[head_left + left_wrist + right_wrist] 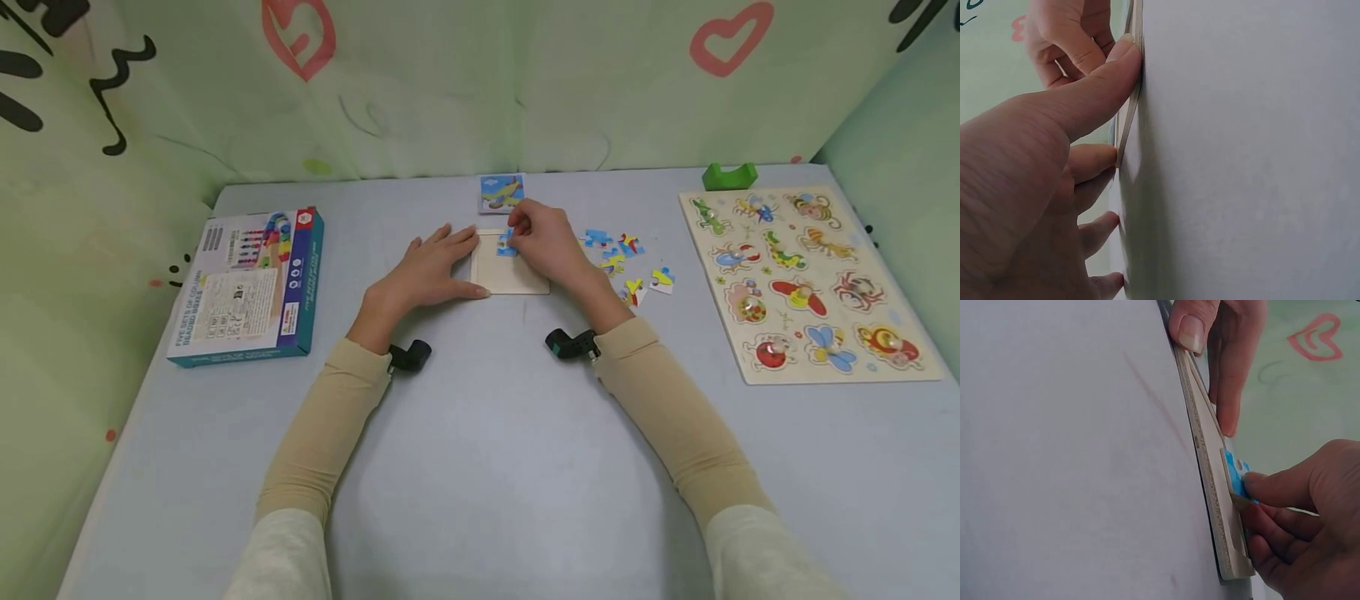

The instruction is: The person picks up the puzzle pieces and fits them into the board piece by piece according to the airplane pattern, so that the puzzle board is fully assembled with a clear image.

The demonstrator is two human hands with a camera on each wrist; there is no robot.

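Observation:
In the head view, a small square wooden puzzle tray (517, 280) lies on the table. My left hand (429, 271) has its fingers spread; its thumb rests on the tray's near left corner and its index finger touches the left edge. My right hand (549, 243) pinches a blue puzzle piece (1235, 474) over the tray. In the right wrist view the piece is tilted above the tray's surface. Behind the tray lies a blue picture puzzle (502, 193) with a yellow figure. Loose puzzle pieces (613, 264), several in blue, yellow and red, are scattered right of my right hand.
A boxed toy set (240, 287) lies on the left of the table (480, 467). On the right is a large wooden insect puzzle board (810, 283), with a green plastic block (730, 177) at its far edge. A patterned green curtain (510, 92) borders the back.

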